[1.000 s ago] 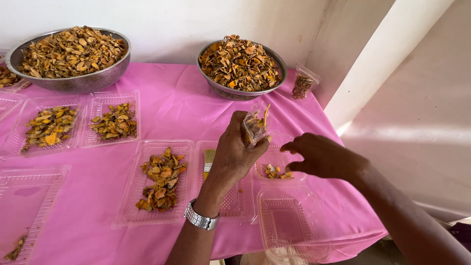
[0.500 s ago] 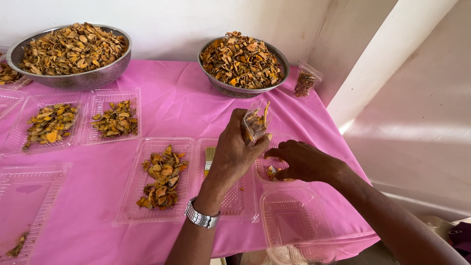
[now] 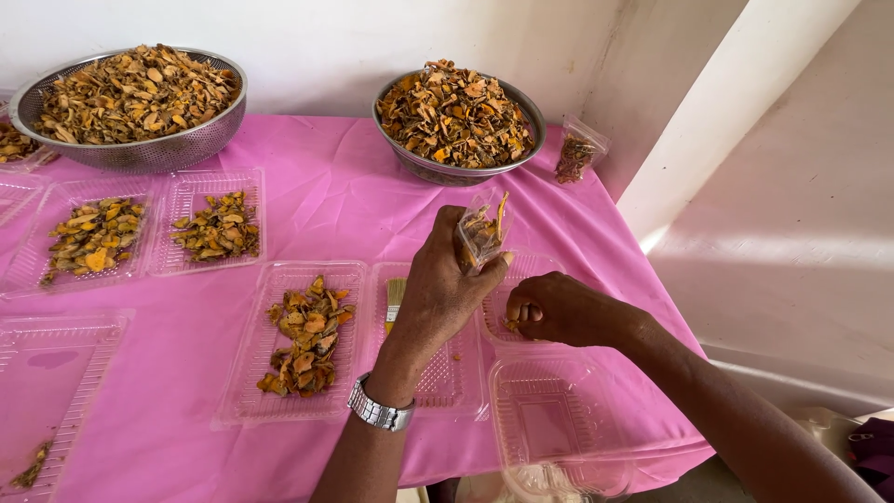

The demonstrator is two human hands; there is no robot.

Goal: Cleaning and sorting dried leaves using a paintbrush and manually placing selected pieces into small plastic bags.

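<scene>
Dried orange-brown slices [image 3: 300, 346] lie in heaps on a desk [image 3: 326, 205] under a pink cloth, set against a white wall [image 3: 335, 37] with a pale slanted beam [image 3: 736, 102] at the right. 2 steel bowls [image 3: 140, 149] at the back are piled high with them. Clear plastic trays [image 3: 289, 401] sit in rows in front, 3 part filled. The left hand [image 3: 442, 293], a metal watch [image 3: 379, 412] on its wrist, holds up a small clear bag [image 3: 481, 233] of slices, fingers pinching it. The right hand [image 3: 559, 312] rests just beside it over a tray, fingers curled together on a few slices. A small brush [image 3: 394, 298] lies in the middle tray. Another filled bag [image 3: 575, 154] stands near the right bowl.
</scene>
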